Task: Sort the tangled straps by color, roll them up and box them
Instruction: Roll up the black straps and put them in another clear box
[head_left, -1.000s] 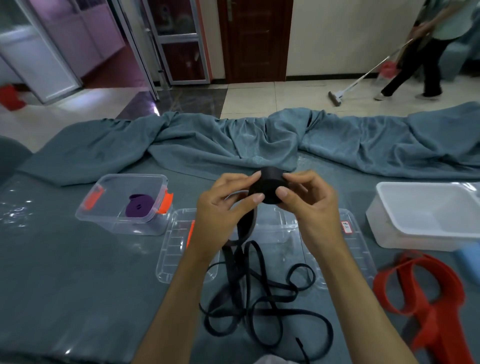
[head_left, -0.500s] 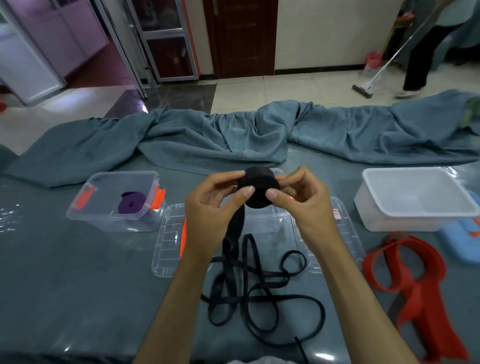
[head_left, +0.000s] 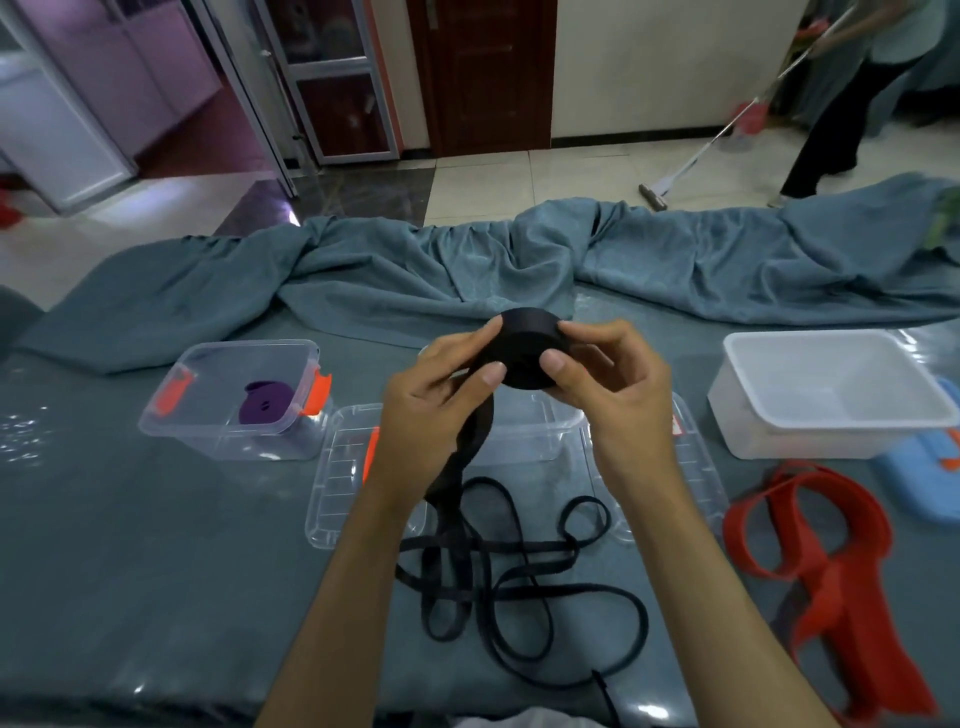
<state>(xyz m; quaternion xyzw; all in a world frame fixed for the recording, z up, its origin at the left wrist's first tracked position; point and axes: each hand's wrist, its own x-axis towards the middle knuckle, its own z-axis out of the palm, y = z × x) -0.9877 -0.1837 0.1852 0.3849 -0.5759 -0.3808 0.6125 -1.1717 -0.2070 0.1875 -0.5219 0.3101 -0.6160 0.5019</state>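
Note:
A black strap roll (head_left: 524, 345) is held up above the table between both hands. My left hand (head_left: 441, 400) pinches its left side with thumb and fingers, and my right hand (head_left: 602, 384) grips its right side. The unrolled black strap (head_left: 498, 577) hangs from the roll and lies in loose loops on the table below. A purple roll (head_left: 265, 408) sits inside a clear box with orange latches (head_left: 208, 374) at the left. A red strap (head_left: 826, 561) lies tangled at the right.
A clear box (head_left: 540, 431) stands under my hands, with clear lids (head_left: 337, 483) beside it. A white tub (head_left: 831, 395) and a blue lid (head_left: 930, 467) sit at the right. A bunched teal cloth (head_left: 467, 265) runs along the table's far edge. A person sweeps behind.
The view has shifted slightly. Both hands still hold the black roll, turning it a little; the loose strap loops below have moved slightly.

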